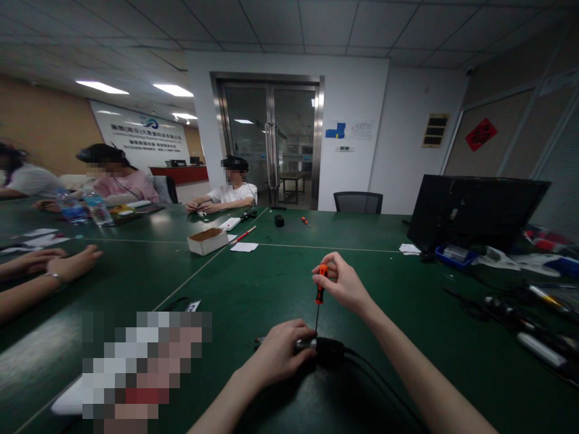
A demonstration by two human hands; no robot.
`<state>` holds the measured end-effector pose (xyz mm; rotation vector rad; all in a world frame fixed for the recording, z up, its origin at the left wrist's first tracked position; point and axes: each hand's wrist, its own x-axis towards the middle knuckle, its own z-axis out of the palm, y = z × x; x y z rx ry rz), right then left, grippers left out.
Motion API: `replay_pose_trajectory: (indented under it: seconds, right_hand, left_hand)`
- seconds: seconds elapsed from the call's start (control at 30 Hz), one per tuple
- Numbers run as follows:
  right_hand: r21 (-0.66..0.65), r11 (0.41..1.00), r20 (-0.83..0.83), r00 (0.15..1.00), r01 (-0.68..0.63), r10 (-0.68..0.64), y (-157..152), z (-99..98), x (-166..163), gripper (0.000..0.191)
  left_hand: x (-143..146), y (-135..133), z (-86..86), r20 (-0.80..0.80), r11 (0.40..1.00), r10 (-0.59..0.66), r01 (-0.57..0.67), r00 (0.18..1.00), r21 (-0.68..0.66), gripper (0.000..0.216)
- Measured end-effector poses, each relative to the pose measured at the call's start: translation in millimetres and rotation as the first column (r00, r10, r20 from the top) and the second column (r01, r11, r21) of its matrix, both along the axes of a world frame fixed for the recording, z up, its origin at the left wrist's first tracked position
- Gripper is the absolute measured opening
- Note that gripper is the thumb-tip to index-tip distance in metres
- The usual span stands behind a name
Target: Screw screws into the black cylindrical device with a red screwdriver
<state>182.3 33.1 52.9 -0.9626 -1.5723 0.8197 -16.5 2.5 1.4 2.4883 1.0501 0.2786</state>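
My right hand (344,281) pinches the top of a small orange-and-black screwdriver (319,292), held upright with its tip down on a small black device (329,349). My left hand (281,351) is closed over the left end of that device, pressing it to the green table (253,283). A black cable (375,377) runs from the device to the right, under my right forearm.
A black monitor (470,211) stands at the right with cables and tools (534,319) beside it. A white cardboard box (207,240), papers and another screwdriver (306,221) lie farther off. Other people sit along the left and far sides; someone's hands (54,265) rest at left.
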Motion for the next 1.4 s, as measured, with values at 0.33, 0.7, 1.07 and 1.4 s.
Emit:
replay_pose_trajectory:
  seconds: [0.33, 0.7, 1.07, 1.4]
  right_hand:
    - [0.117, 0.992, 0.202, 0.977, 0.047, -0.070, -1.6, 5.3, 3.1, 0.028]
    - [-0.040, 0.999, 0.007, 1.000, 0.005, -0.004, 1.2, -2.4, -0.6, 0.034]
    - [0.123, 0.988, 0.203, 0.972, 0.093, -0.116, -1.6, 5.7, 4.0, 0.025]
    - [0.061, 0.997, 0.085, 0.995, 0.050, -0.055, 1.5, -0.5, 2.2, 0.026]
  left_hand:
    - [-0.9, 1.7, -4.9, 0.007, 1.000, -0.003, 0.003, 1.000, 0.004, 0.022]
    - [-0.7, 1.1, -2.9, -0.005, 1.000, -0.008, 0.008, 1.000, 0.016, 0.024]
    - [-0.1, -0.8, -0.9, -0.005, 1.000, 0.002, -0.002, 1.000, 0.014, 0.021]
    - [-1.2, 1.0, -4.1, -0.004, 1.000, 0.004, -0.004, 1.000, 0.012, 0.025]
